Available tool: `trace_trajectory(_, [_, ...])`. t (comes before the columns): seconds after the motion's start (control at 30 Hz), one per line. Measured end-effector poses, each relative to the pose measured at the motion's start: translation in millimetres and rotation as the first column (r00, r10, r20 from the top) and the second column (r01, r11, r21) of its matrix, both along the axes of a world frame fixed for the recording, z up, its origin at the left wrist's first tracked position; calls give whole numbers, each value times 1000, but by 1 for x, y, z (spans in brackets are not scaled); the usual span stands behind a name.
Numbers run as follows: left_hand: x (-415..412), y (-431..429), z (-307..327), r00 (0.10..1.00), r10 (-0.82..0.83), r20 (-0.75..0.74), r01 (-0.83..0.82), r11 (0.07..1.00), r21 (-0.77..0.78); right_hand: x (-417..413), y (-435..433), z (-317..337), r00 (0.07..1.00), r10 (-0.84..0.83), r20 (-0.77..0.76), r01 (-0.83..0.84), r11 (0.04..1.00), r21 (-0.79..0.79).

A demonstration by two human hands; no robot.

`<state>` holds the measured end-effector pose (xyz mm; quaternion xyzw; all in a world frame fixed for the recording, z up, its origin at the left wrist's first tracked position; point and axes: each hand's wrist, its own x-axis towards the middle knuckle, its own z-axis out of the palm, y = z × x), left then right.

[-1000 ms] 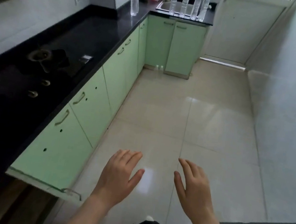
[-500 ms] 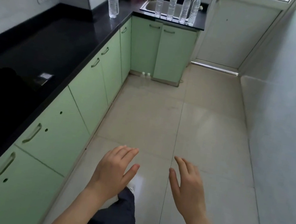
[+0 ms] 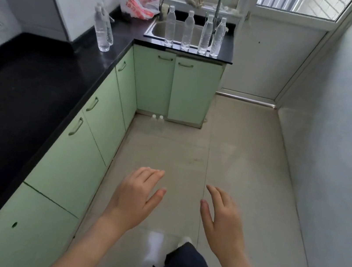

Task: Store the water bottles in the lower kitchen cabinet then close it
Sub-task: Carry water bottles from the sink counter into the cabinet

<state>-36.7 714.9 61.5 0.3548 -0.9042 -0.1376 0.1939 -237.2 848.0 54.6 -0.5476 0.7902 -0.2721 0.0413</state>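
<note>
Hands, left hand and right hand, hover spread and empty over glossy floor tiles.

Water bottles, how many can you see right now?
8: four along the sink's front edge, two on the left counter, two on the floor. Others may be hidden.

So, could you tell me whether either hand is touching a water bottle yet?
Apart. The head view shows left hand and right hand empty above floor, far from the counter bottles.
</note>
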Motion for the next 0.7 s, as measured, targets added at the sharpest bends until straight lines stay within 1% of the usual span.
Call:
trace_trajectory(0.2, [-74,-93,-23,993,106,54,-109,992,61,-88,-132,-18,994,105,36,-106,994,36])
trace_trajectory(0.33, [-124,-172,-5,976,217,36,-219,971,96,-145,-239,-3,968,250,29,-251,967,53])
trace_trajectory(0.4, [-142,-211,8,962,273,3,-273,959,75,-164,-292,10,946,323,3,-323,945,49])
trace_trajectory(0.53, [-156,-277,25,915,403,-25,-402,914,52,-182,-386,24,898,439,-15,-439,898,26])
trace_trajectory(0.7, [-143,-343,6,853,522,14,-520,848,104,-173,-474,8,842,539,22,-539,841,41])
